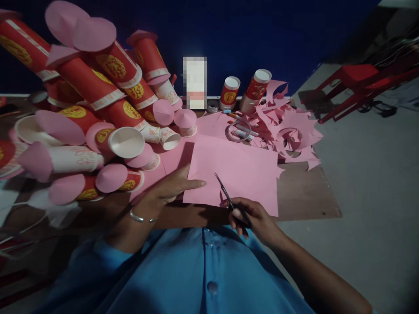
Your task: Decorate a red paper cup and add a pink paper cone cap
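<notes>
A large pink paper sheet (235, 170) lies near the table's front edge. My left hand (178, 185) grips its left side, thumb on top and the fingers hidden beneath. In my right hand (244, 213) are dark-handled scissors (225, 189), their slim blades pointing up and left over the lower part of the sheet. The blades look closed or almost closed. More pink paper (209, 124) lies behind the sheet.
Red and white paper cups with pink cones (111, 179) are piled at the left. Pink scraps (291, 131), a tape roll (238, 131) and markers lie at the back right. Two cup stacks (229, 93) stand behind. A red stool (358, 83) is on the floor.
</notes>
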`<state>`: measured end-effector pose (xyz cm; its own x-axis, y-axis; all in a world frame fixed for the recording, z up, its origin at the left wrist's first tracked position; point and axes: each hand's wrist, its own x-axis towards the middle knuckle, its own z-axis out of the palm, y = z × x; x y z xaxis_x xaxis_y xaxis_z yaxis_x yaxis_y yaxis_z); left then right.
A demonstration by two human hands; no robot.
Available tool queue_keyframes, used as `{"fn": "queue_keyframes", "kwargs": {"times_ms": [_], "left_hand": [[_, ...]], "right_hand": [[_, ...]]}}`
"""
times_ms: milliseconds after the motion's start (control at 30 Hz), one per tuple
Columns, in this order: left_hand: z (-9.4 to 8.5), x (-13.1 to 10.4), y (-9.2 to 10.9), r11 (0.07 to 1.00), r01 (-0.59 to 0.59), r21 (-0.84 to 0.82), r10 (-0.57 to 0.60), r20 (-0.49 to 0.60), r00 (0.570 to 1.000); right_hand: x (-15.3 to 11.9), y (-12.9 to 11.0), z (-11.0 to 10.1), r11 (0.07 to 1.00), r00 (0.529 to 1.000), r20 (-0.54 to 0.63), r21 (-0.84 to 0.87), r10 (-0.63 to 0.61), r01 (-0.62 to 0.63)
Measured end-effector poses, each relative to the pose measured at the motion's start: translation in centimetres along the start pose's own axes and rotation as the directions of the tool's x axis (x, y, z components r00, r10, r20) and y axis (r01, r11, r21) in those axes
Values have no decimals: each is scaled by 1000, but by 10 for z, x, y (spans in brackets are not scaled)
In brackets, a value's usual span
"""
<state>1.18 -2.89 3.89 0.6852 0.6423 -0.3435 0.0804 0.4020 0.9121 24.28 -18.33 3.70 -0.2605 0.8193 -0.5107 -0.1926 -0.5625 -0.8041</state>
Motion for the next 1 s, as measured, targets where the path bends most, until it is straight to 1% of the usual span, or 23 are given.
{"fn": "queue_keyframes", "kwargs": {"times_ms": [233,367,700,833,1000], "left_hand": [[-2,1,0,999,37,-22,-36,7,999],[-4,2,3,1000,29,4,-29,4,1000],[-4,2,6,997,70,-20,-70,23,997],[-4,3,6,998,55,-31,-54,31,998],[-5,3,7,998,58,-5,-58,43,997]], "right_hand": [[0,-3,-2,1000,1000,-2,10,14,-14],[0,-5,-5,1000,1000,-5,-7,16,-16],[3,-3,-10,1000,1000,7,-19,20,-20],[4,-3,-13,999,1000,22,-34,8,-7],[5,-5,-16,999,999,37,-53,4,-2]]}}
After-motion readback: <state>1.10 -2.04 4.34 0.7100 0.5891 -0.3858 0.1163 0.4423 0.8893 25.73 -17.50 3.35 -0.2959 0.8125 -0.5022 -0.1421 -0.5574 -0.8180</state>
